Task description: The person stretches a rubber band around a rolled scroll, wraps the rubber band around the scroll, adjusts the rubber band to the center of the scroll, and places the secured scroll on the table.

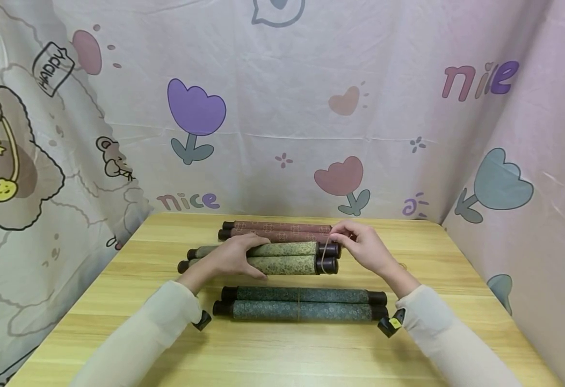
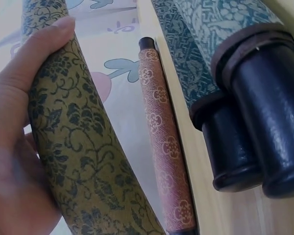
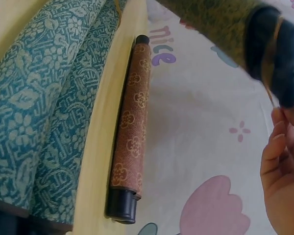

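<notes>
Two yellow-green patterned scrolls point(image 1: 287, 264) with dark end knobs lie side by side, held up off the table in my left hand point(image 1: 231, 255). The left wrist view shows its thumb lying over the green cloth point(image 2: 83, 132). My right hand point(image 1: 366, 248) pinches a thin tan elastic band point(image 1: 324, 257) that loops over the scrolls' right knobs. In the right wrist view the band point(image 3: 268, 93) is stretched from the dark knob point(image 3: 289, 63) to the fingertips. Part of the scrolls is hidden under my left hand.
Nearer me, a pair of blue scrolls point(image 1: 306, 310) lies on the wooden table point(image 1: 263, 355) with a band round its middle. Behind the green pair lies a red pair point(image 1: 282, 232). A small yellowish loop point(image 1: 403, 265) shows beside my right wrist. A printed curtain point(image 1: 273, 107) hangs behind.
</notes>
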`<state>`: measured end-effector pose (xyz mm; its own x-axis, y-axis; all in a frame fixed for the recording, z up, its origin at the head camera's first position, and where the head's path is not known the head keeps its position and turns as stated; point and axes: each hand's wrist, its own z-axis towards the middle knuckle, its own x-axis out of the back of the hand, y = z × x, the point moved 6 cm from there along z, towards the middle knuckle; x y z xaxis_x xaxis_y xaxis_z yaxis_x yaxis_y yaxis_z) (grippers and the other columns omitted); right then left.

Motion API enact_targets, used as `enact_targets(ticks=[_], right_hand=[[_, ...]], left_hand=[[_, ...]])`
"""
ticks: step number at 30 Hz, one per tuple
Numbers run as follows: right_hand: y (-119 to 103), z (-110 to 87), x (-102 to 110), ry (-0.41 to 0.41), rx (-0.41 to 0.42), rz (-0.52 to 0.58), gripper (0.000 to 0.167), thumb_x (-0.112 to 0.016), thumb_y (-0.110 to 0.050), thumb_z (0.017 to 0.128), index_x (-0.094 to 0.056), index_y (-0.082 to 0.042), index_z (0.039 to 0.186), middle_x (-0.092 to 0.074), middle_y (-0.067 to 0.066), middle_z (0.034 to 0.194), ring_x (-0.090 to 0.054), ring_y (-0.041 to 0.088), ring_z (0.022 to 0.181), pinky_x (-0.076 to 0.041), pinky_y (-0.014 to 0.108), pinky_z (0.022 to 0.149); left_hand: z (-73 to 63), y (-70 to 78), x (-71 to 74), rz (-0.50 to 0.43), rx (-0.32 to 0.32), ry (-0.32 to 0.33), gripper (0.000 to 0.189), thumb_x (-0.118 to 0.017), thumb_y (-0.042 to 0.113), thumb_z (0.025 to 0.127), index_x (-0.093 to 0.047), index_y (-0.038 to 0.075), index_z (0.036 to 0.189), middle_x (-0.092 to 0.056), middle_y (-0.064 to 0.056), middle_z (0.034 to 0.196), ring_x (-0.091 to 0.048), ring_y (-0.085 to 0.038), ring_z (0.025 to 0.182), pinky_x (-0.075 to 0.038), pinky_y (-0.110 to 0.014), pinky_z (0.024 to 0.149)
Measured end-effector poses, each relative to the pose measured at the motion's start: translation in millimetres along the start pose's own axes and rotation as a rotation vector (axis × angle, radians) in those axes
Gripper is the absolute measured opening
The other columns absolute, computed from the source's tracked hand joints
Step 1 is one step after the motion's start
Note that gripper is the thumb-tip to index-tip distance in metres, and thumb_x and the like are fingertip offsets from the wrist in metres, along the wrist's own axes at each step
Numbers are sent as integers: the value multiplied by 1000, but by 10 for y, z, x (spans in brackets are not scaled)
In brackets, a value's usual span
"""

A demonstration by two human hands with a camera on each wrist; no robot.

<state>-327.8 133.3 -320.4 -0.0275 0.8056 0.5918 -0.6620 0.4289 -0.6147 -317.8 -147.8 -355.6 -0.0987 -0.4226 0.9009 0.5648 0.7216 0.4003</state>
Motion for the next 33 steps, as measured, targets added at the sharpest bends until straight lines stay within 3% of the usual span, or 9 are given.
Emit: enact_targets(ticks=[6, 10, 16, 23, 26, 33], right_hand=[[33, 1, -33, -87, -25, 62, 9, -66, -19, 95, -72, -13, 96, -67, -5, 88, -57, 18, 69, -47, 28, 59], [21, 24, -86, -156, -13, 61, 10, -64, -21, 96, -71, -16, 94, -67, -5, 85, -58, 17, 69, -49, 29, 60], [8, 57, -90, -213, -54, 36, 12, -59, -16, 99, -67, -10, 94, -66, -2, 78, -60, 14, 70, -51, 28, 62], [-103, 137, -8, -200, -93, -80, 13, -58, -15, 100, -65, -9, 92, -60, 5, 71, -46, 14, 56, -38, 28, 48], [-208, 174, 38, -162, -107, -109, 12, -58, -16, 100, -64, -11, 91, -59, 6, 70, -45, 15, 54, -38, 28, 48], [-438, 219, 113, -79, -202, -163, 13, -57, -20, 100, -64, -13, 93, -60, 6, 69, -46, 16, 51, -40, 33, 52]], left_hand=[[-28, 80, 9, 8, -22, 3, 85, -87, 46, 70, -53, 17, 142, -51, -7, 142, -44, -35, 132, -41, -56, 102], [-44, 161, -30, 67, -41, -22, 87, -83, 54, 71, -51, 20, 144, -53, -3, 137, -49, -29, 125, -44, -51, 100], [-58, 323, -41, 229, -185, -2, 86, -85, 53, 69, -56, 13, 139, -58, -4, 128, -55, -27, 115, -42, -52, 99], [-104, 494, -63, 440, -306, 26, 86, -86, 52, 66, -58, 11, 136, -60, -9, 127, -57, -30, 115, -44, -49, 96], [-123, 546, -98, 523, -339, 53, 85, -85, 54, 66, -58, 12, 135, -61, -8, 126, -57, -30, 114, -45, -48, 94], [-163, 626, -154, 634, -384, 177, 86, -86, 58, 61, -61, 13, 130, -63, -6, 119, -60, -27, 106, -47, -44, 87]])
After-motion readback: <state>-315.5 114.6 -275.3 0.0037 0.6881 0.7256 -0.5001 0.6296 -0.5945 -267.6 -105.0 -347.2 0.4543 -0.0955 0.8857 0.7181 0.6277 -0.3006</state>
